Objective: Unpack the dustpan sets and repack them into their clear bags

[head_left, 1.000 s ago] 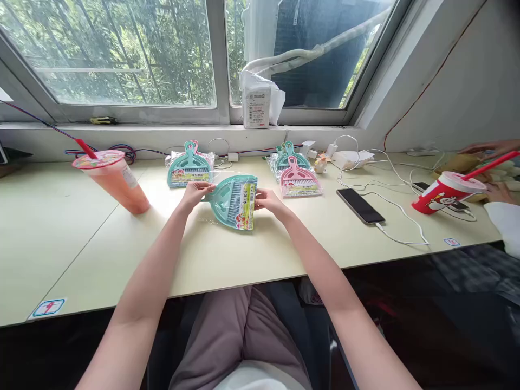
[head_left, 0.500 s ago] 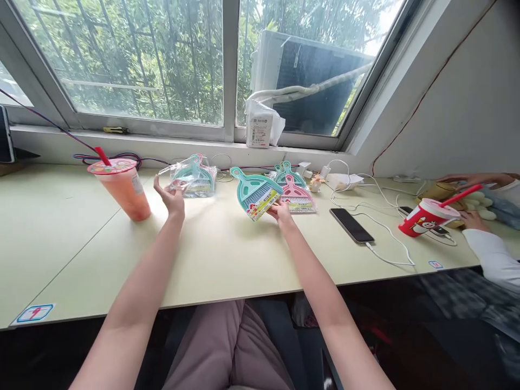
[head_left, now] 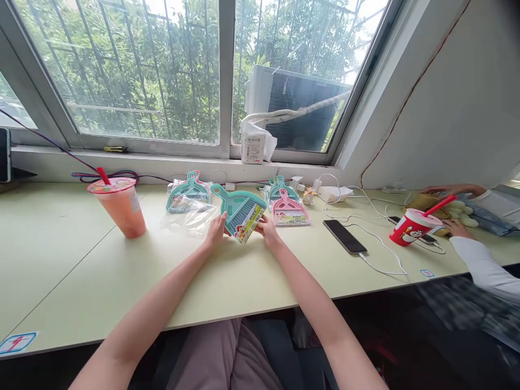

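A teal mini dustpan and brush set (head_left: 244,212) with a printed label is held tilted above the table between both hands. My left hand (head_left: 216,230) grips its left lower edge, and my right hand (head_left: 268,228) has the right lower corner, with fingers partly hidden behind it. Just left of my left hand lies a crumpled clear plastic bag (head_left: 189,216). Behind that bag rests another teal dustpan set (head_left: 189,194) with a pink one peeking out. To the right of my hands are a pink dustpan set (head_left: 290,208) and a teal one (head_left: 279,187) in wrapping.
A drink cup with orange liquid (head_left: 122,208) stands at left. On the right are a phone (head_left: 344,237) on a white cable, a red cup (head_left: 413,227) and another person's hands (head_left: 457,227). A tissue pack (head_left: 253,149) stands on the window sill.
My left hand has let go of the clear bag and come right to grip the teal dustpan set. The bag now lies on the table. The view has tilted up slightly.
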Action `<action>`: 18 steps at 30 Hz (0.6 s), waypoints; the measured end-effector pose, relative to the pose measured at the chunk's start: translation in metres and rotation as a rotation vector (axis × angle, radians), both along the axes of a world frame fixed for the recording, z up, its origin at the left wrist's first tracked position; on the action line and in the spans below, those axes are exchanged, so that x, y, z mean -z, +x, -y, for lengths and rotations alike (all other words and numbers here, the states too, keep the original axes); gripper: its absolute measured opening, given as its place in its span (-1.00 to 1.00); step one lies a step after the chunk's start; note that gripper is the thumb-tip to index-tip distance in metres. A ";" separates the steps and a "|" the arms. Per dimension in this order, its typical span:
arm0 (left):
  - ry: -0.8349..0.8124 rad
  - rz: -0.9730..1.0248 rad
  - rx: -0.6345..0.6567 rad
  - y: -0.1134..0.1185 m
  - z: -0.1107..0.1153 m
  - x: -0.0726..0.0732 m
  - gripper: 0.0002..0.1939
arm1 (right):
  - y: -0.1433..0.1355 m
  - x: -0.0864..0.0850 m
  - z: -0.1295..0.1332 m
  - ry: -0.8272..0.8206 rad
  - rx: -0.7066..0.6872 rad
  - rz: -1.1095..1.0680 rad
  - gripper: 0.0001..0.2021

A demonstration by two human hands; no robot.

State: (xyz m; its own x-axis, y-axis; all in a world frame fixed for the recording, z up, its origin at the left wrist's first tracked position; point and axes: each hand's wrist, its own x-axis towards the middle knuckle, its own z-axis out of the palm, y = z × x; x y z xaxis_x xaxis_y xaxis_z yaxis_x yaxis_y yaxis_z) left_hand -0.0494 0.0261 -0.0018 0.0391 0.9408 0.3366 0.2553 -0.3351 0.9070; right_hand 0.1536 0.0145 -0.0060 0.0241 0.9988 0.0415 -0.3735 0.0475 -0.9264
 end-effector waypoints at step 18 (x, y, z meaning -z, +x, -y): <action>0.838 -0.430 -0.284 -0.010 0.025 -0.012 -0.76 | -0.032 -0.018 0.032 0.520 0.289 0.693 -0.74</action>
State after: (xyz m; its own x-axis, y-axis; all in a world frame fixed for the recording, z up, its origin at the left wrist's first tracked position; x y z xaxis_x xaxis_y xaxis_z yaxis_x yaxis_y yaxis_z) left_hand -0.0596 0.0008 0.0104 0.1239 0.3970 0.9094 0.6785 -0.7027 0.2143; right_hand 0.1220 -0.0174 0.0123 0.0719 0.8090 0.5834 0.3503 0.5271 -0.7742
